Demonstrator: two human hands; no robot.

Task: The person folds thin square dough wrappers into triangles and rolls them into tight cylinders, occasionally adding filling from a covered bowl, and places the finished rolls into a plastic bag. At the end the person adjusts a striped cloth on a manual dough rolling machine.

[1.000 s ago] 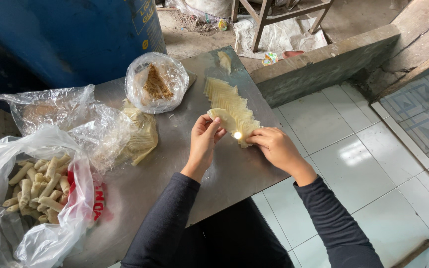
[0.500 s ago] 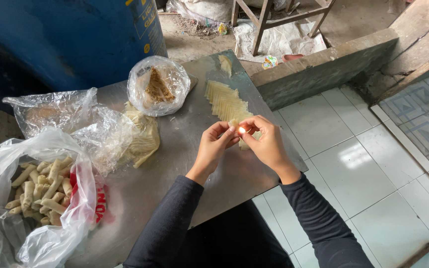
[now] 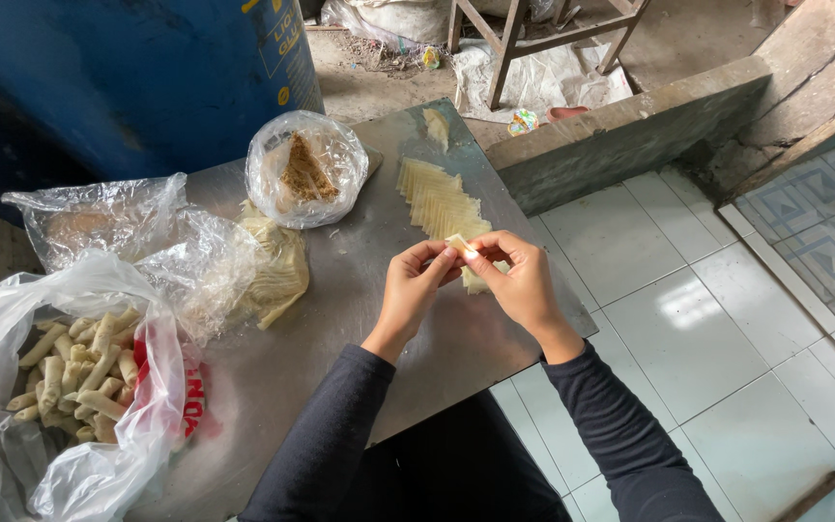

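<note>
Pinching together over the near right corner of the bench (image 3: 340,319), both hands meet on one small pale wrapper (image 3: 458,244): the left hand (image 3: 412,290) has thumb and fingertips narrowed on its left end, the right hand (image 3: 519,280) is curled around its right side. The piece is lifted just above the metal, right at the near tip of the row of wrappers (image 3: 440,201), which fans away toward the far edge. One loose scrap (image 3: 436,127) lies alone near the far corner. The right hand sits close to the bench's right edge, with white floor tiles (image 3: 688,309) below it. Open metal runs between the hands and the bags on the left. Count three plastic bags: one with brown filling (image 3: 306,171), one crumpled clear bag (image 3: 128,232), and one full of finished rolls (image 3: 74,372), too many to count. Beside them lies one loose pile of pale sheets (image 3: 277,266).
</note>
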